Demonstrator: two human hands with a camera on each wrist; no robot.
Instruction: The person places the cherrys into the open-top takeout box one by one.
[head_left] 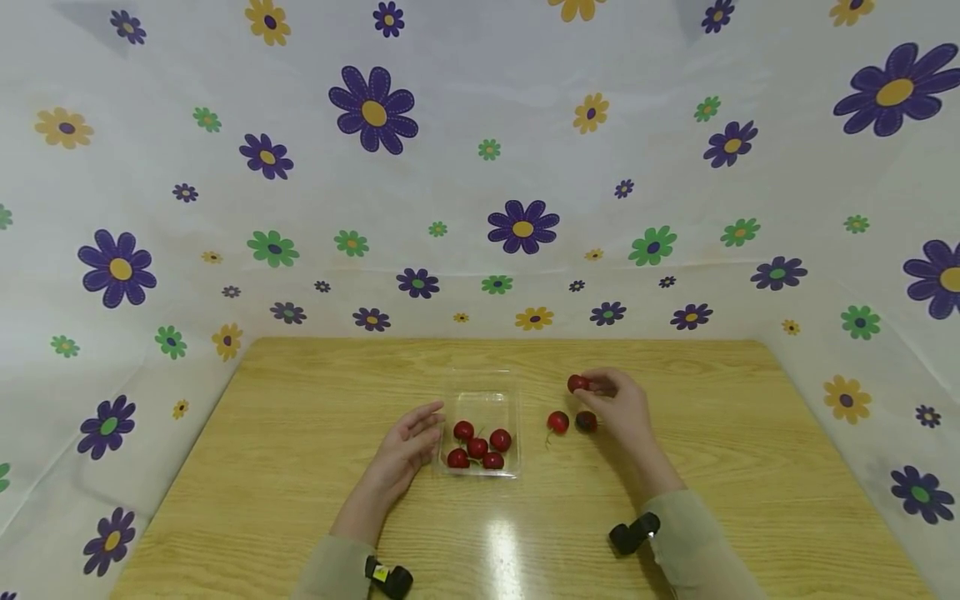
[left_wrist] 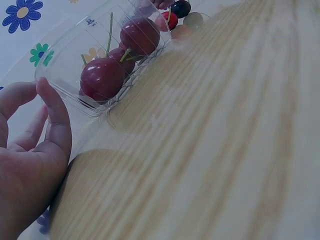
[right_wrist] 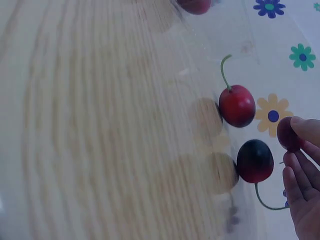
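My right hand (head_left: 618, 410) pinches a dark red cherry (head_left: 577, 383) between thumb and fingers; the right wrist view shows the same cherry (right_wrist: 288, 134) at the fingertips. Two more cherries lie on the table by that hand: a bright red one (right_wrist: 237, 106) with a green stem and a darker, nearly black-topped one (right_wrist: 255, 161). A clear plastic box (head_left: 517, 417) holds several red cherries (head_left: 477, 448) near its front side. Beside the box's left wall rests my left hand (head_left: 408, 450), fingers relaxed and fingertips right at the wall; in the left wrist view its fingers (left_wrist: 55, 120) hold nothing.
The wooden table (head_left: 315, 400) reaches back to a white sheet (head_left: 435, 183) printed with purple, yellow and green flowers, which also rises along both sides. A black camera is strapped on each wrist (head_left: 633, 533). Light glares on the tabletop in front of the box.
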